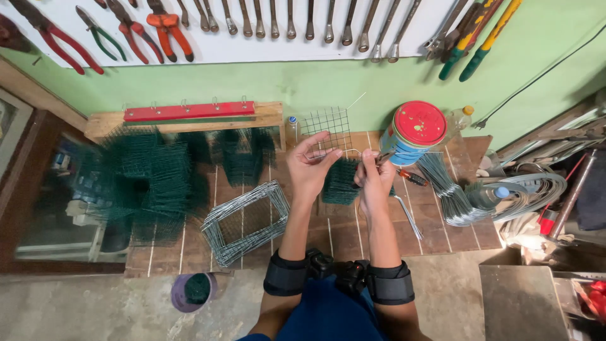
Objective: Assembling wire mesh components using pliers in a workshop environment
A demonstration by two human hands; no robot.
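Observation:
My left hand (308, 169) and my right hand (374, 180) are raised together over the back of a wooden slat table (353, 237). Both pinch a thin silver wire (344, 151) that bridges the gap between them. From my right hand the wire's long tail trails down to the right across the table. A small dark tool tip seems to stick up from my right fingers; I cannot tell what it is. Beneath my hands lies a folded piece of green wire mesh (339, 184). A square of bare grid mesh (326, 125) leans on the wall just behind.
Piles of green mesh (151, 180) fill the table's left. A stack of silver wire frames (245, 220) lies left of my arms. A red-lidded can (413, 129), orange-handled pliers (411, 177) and a bundle of bent wires (449, 197) sit right. Tools hang above.

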